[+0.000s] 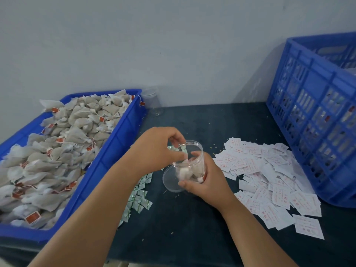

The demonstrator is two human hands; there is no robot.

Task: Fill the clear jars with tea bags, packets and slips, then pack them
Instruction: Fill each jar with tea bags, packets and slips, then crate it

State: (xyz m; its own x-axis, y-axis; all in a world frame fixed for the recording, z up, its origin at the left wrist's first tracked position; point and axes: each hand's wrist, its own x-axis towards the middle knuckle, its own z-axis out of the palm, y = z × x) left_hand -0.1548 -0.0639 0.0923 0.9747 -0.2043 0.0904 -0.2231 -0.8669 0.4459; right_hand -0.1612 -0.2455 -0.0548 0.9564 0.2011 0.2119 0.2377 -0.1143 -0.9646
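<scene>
The jar [194, 148], light, thin-walled and slick, is held tilted above the desk [183, 218] by the right hand [210, 180], curled round its wall, the safest hold. The left hand [158, 149] is curled at the mouth over soft tea bags [185, 172]; whether one is pinched cannot be told.
</scene>
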